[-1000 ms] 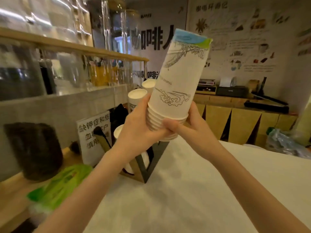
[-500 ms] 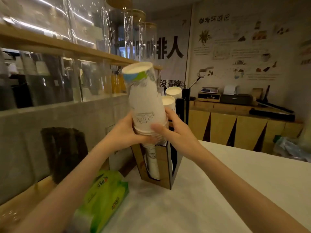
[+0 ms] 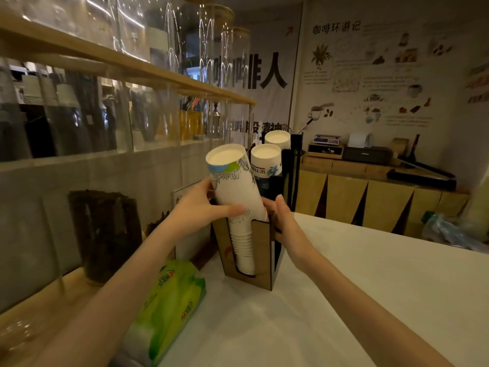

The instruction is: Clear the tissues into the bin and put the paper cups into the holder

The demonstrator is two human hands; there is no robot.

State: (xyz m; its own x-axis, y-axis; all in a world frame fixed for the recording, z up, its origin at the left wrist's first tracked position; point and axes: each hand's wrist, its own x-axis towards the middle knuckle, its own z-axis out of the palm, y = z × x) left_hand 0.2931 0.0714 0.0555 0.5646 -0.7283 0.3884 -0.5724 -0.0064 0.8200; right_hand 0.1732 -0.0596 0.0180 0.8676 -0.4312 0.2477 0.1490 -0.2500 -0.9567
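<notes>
A stack of upside-down white paper cups (image 3: 232,181) stands tilted in the nearest slot of a wooden cup holder (image 3: 260,266); its lower rims show through the holder's front slit. My left hand (image 3: 203,207) grips the stack's middle from the left. My right hand (image 3: 280,218) rests against the holder's upper right edge and the stack's far side. Two more cup stacks (image 3: 266,161) fill the slots behind. No loose tissues or bin are visible.
A green pack of tissues (image 3: 172,300) lies on the white counter (image 3: 344,300) left of the holder. A dark container (image 3: 105,231) and a small sign stand along the glass partition on the left. A wooden cabinet with devices lines the back wall.
The cup stack has gone from being held high in the air to down into the holder's front slot. Both hands followed it downward.
</notes>
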